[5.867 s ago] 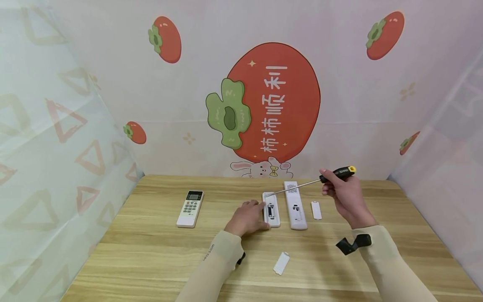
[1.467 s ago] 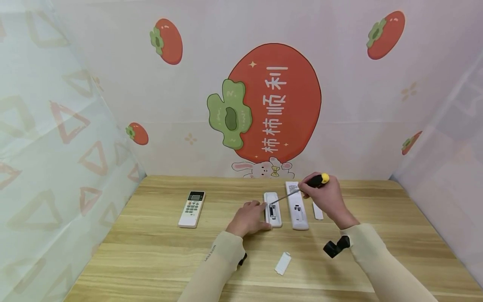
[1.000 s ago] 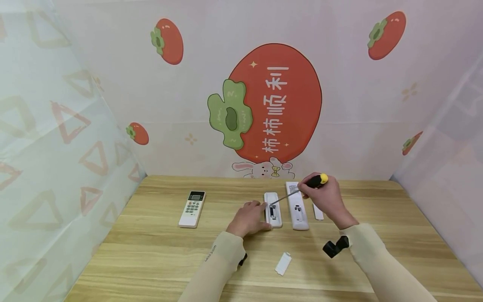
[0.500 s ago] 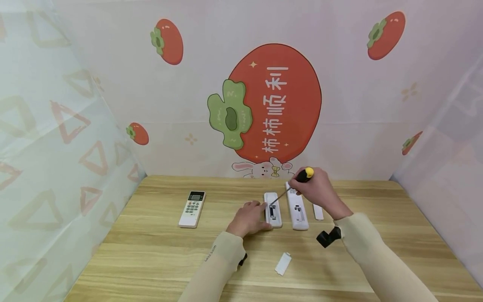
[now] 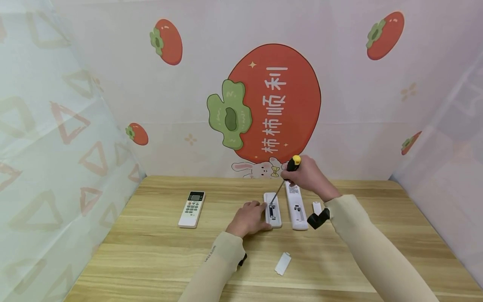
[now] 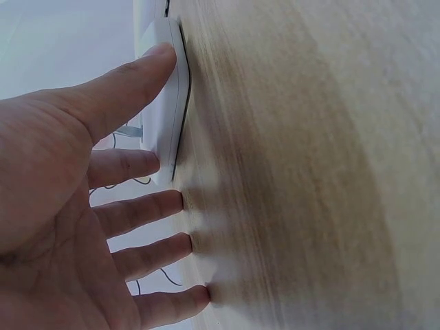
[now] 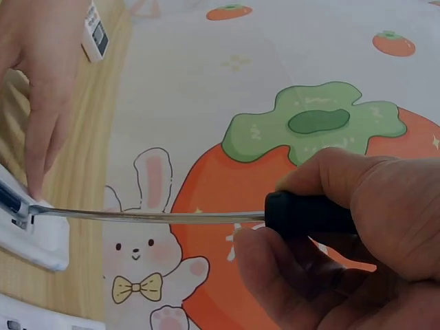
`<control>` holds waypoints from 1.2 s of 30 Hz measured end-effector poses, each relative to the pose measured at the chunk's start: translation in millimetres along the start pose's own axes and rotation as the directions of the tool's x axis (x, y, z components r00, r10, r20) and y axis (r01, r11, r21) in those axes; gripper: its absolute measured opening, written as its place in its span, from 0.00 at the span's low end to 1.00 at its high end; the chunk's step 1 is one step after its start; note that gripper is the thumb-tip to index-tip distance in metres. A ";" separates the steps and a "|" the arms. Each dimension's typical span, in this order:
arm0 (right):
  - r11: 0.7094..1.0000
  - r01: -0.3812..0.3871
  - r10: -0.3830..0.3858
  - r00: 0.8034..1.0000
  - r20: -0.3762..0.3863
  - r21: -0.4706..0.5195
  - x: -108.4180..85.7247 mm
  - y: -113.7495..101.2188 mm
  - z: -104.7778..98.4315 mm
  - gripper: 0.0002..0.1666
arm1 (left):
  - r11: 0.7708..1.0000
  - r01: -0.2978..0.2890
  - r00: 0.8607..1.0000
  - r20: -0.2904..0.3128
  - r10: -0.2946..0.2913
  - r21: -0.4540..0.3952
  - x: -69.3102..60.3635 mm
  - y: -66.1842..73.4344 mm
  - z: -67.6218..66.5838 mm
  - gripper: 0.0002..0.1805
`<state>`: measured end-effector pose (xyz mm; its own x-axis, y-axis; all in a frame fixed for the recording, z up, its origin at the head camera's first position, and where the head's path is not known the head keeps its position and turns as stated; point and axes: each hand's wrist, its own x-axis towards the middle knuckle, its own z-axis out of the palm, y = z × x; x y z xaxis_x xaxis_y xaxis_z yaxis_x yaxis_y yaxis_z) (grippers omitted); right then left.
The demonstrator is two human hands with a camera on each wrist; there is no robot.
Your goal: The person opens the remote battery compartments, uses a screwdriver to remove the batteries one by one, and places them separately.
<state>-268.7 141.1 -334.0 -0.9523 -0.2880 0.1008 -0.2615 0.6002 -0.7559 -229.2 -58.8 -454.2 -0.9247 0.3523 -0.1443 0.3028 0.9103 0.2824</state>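
Observation:
In the head view a small white remote control lies back up with its battery compartment exposed. A dark battery sits in the compartment's left side. My left hand holds this remote between thumb and index finger; in the left wrist view the other fingers touch the tabletop. My right hand grips a screwdriver by its black and yellow handle. The shaft slants down, its tip at the battery's upper end. In the right wrist view the metal shaft reaches into the compartment.
A longer white remote, back up with its compartment exposed, lies just right. Two loose battery covers lie on the wooden table: one cover in front, another cover partly behind the right wrist's black mount. A face-up remote lies left.
The screwdriver tip has come down from the remote's top end to the battery. The right hand has since swung left and up, making the shaft steeper. The left hand keeps its place.

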 end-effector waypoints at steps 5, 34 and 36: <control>1.000 0.005 -0.005 0.998 0.057 0.001 4.3 1.5 0.5 0.04 | 1.000 0.001 1.000 0.004 -0.001 0.014 0.4 0.4 0.0 0.41; 0.999 0.048 -0.046 0.996 0.074 -0.020 6.7 3.3 0.0 0.12 | 1.000 0.022 1.000 0.018 -0.023 0.016 3.1 0.0 1.7 0.41; 0.997 0.077 -0.074 0.993 0.095 -0.026 5.3 5.4 -2.4 0.10 | 1.000 0.026 0.999 0.019 -0.027 0.011 3.3 0.0 1.6 0.41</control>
<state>-275.6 144.6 -336.0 -0.9111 -0.4010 0.0948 -0.3381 0.5958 -0.7285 -231.9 -57.3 -456.2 -0.9279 0.3321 -0.1694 0.2808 0.9216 0.2680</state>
